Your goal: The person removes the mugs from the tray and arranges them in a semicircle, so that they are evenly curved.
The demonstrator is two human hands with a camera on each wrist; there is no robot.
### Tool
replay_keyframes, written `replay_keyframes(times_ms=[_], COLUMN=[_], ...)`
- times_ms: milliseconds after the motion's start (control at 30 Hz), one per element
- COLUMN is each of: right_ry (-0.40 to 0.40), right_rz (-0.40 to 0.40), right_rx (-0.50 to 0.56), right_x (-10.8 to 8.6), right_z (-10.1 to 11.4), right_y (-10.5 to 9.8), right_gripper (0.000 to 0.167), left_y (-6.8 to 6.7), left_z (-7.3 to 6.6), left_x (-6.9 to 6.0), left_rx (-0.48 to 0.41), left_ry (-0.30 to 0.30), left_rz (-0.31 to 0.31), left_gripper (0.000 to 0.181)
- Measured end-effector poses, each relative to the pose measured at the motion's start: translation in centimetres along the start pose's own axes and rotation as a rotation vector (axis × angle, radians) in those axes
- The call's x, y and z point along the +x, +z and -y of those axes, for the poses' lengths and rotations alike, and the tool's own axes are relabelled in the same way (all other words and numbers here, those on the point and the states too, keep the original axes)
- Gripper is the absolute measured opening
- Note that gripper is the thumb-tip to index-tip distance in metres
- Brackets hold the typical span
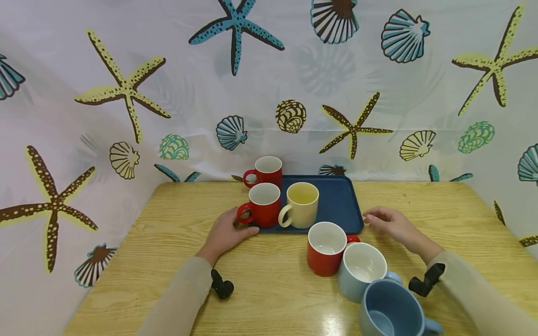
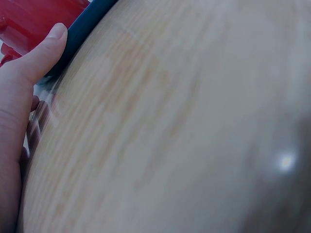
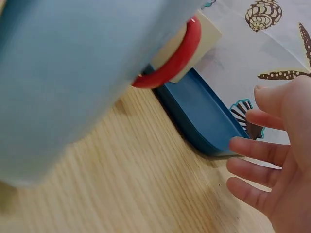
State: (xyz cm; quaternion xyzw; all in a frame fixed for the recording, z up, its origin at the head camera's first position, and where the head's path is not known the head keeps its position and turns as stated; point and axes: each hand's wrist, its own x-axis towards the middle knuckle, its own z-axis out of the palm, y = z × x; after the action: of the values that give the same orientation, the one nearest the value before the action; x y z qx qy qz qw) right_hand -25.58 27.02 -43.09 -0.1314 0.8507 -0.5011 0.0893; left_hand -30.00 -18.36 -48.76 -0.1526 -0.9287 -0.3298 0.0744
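My left hand (image 1: 226, 233) is at the front left corner of a blue tray (image 1: 336, 205), its thumb (image 2: 51, 46) lying against the rim in the left wrist view. Its other fingers are mostly hidden beside the corner. On the tray stand a red mug (image 1: 265, 212), close to that thumb, and a cream mug (image 1: 306, 212). Another red mug (image 1: 273, 176) is behind them at the back left. Just off the tray's right edge is my right hand (image 1: 392, 226), fingers loosely bent and nothing in them; the right wrist view shows them spread apart.
In front of the tray, a third red mug (image 1: 321, 259), a pale blue mug (image 1: 353, 282) and a darker blue mug (image 1: 384, 310) stand in a slanting row on the wooden table (image 1: 252, 289). Behind the table hangs a patterned cloth (image 1: 273, 84).
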Motion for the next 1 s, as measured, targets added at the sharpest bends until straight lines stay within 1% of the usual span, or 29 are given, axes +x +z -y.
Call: replay_keyframes(times_ms=[100,267,500,633,733,933,1000], right_ry=[-0.015,-0.032,-0.086,-0.122,-0.144,-0.141,-0.152], right_rz=[-0.031,-0.070,-0.056,-0.051,-0.048,-0.028,-0.022], right_rx=[-0.057,-0.209,-0.322,-0.361,-0.367,-0.388,-0.400], right_x=[0.6,1.6,2.6,2.7,2.7,2.6,2.7], right_z=[-0.2,-0.9,-1.7,-2.0,-2.3,-3.0,-3.1], right_y=[0.0,0.0,0.2,0.3,0.3,0.5,0.6], right_gripper=[0.044,0.044,0.046,0.047,0.048,0.051,0.051], left_y=[0.0,-0.1,-0.1,0.0,0.0,0.0,0.0], left_z=[0.0,0.0,-0.1,-0.1,-0.2,-0.1,-0.1], left_x=[0.0,-0.1,0.0,0.0,0.0,0.0,0.0], left_rx=[0.000,0.007,0.016,0.009,0.012,0.011,0.007], left_ry=[-0.004,-0.013,-0.012,-0.014,-0.019,-0.018,-0.016], left_rz=[0.003,0.004,0.004,0.008,0.013,0.007,0.002], left_gripper=[0.062,0.064,0.067,0.067,0.068,0.064,0.063])
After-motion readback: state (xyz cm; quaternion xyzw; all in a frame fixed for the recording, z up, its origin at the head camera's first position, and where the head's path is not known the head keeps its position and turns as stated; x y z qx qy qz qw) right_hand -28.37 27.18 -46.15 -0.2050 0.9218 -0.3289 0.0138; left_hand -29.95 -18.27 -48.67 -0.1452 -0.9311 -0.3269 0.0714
